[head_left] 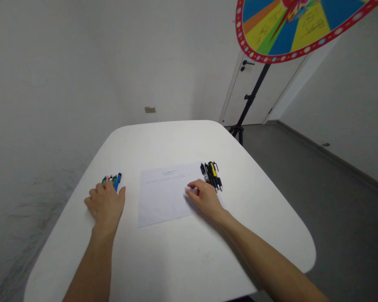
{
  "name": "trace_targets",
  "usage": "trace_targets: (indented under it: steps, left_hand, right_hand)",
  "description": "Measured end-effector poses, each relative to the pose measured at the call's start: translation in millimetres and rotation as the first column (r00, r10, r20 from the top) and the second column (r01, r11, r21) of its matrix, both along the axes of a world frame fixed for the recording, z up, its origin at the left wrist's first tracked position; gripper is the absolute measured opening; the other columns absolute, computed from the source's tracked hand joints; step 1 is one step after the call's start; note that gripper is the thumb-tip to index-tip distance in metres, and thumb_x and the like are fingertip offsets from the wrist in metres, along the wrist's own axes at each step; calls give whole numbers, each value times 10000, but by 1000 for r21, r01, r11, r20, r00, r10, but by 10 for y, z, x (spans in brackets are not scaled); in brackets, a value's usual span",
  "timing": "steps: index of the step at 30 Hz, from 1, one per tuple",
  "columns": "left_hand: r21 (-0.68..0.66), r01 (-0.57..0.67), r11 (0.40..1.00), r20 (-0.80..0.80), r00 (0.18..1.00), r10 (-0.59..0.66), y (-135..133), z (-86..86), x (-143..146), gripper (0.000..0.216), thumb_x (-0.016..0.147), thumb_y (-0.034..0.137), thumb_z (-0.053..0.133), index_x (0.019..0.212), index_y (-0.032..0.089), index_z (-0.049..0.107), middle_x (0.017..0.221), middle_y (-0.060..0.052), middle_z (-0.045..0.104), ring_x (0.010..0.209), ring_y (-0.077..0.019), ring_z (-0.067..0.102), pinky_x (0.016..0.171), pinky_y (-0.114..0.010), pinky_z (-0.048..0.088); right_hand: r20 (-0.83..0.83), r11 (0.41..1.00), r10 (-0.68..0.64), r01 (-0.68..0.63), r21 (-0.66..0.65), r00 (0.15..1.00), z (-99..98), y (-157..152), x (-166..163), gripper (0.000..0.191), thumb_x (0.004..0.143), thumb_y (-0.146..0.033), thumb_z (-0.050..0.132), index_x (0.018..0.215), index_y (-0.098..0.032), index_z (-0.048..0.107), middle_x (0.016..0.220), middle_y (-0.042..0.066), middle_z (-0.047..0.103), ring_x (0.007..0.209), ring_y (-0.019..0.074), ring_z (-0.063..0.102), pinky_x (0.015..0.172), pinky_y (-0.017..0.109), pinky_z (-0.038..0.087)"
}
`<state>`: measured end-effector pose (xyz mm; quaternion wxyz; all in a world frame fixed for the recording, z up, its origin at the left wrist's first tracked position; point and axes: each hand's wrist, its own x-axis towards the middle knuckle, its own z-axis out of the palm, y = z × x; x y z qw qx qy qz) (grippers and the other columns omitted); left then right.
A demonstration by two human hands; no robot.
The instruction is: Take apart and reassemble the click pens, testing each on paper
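A white sheet of paper with a few printed lines near its top lies flat in the middle of the table. At its left, my left hand rests palm down, fingers spread, over a group of coloured pens; the hand hides their lower parts. My right hand is over the paper's right side, thumb and forefinger apart with nothing between them. Just beyond that hand, several black pens and a yellow one lie side by side at the sheet's upper right corner.
The white table has rounded corners and stands close to a grey wall. Behind its far right corner, a colourful prize wheel stands on a black tripod before a white door. Grey floor runs along the right.
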<state>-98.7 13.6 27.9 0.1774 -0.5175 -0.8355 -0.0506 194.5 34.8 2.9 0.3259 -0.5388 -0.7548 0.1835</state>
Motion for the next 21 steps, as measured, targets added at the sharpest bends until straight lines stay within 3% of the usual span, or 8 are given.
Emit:
trace_targets:
  steps: [5, 14, 17, 21]
  left_hand:
    - [-16, -23, 1000, 71, 997, 25, 6, -45, -31, 567, 897, 448, 409, 1362, 128, 449, 1231, -212, 544, 1041, -382, 513, 805, -470, 421]
    - [-32, 15, 999, 187, 982, -9, 26, -75, -81, 508, 894, 396, 401, 1323, 146, 507, 1269, -234, 540, 1062, -418, 504, 803, -538, 435]
    - [-43, 47, 998, 182, 982, -38, 37, -87, -101, 459, 890, 305, 396, 1301, 150, 530, 1242, -212, 564, 1070, -396, 505, 815, -511, 437]
    - [-23, 31, 999, 209, 978, -25, 45, -105, -121, 466, 896, 326, 399, 1318, 168, 517, 1260, -188, 558, 1069, -388, 511, 812, -482, 440]
  right_hand:
    - [-2, 1000, 11, -11, -8, 1000, -4, -9, -9, 110, 821, -224, 648, 907, -171, 692, 848, 39, 687, 706, 143, 600, 725, 285, 458]
    - [-26, 999, 31, -32, -18, 999, 4, -19, -9, 111, 837, -234, 627, 914, -182, 688, 863, 40, 692, 713, 145, 606, 735, 295, 468]
    - [-30, 999, 35, -36, -27, 999, -6, -16, -11, 115, 839, -241, 629, 916, -180, 689, 853, 39, 694, 694, 142, 602, 728, 293, 467]
    - [-47, 999, 25, -27, -41, 999, -18, -15, -7, 111, 831, -233, 635, 912, -177, 687, 843, 39, 699, 684, 140, 604, 704, 280, 462]
